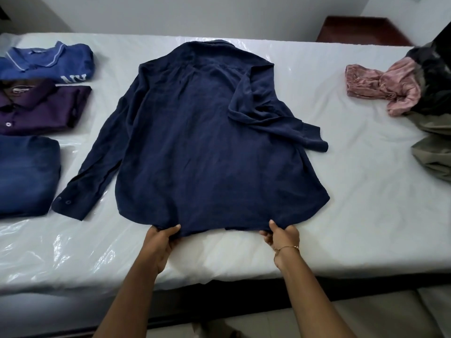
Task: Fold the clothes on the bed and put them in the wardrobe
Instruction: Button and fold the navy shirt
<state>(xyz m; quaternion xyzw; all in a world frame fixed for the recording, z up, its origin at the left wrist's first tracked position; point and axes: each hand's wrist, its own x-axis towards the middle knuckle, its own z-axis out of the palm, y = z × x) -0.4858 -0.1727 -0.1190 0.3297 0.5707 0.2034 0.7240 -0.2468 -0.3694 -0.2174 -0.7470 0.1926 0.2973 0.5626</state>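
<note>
You are standing at the near edge of the bed [353, 215], whose white cover carries everything. The navy shirt [207, 147] lies spread flat in its middle, collar at the far side, hem towards you; its left sleeve runs straight down beside the body, and its right sleeve is folded across the body with the cuff pointing right. On the left sit three folded pieces in a column: a blue polo [48, 62] farthest, a purple shirt [41, 108] in the middle, a blue garment [26, 176] nearest. On the right lies an unfolded heap [432, 123], with a pink garment [383, 86] trailing out of it.

Both your forearms reach forward from below, nearly parallel. Your left hand [162, 242] pinches the hem near its left corner, thumb on top of the cloth. Your right hand [283, 236], a thin bracelet [288, 248] at its wrist, grips the hem near the right side in the same way.
</note>
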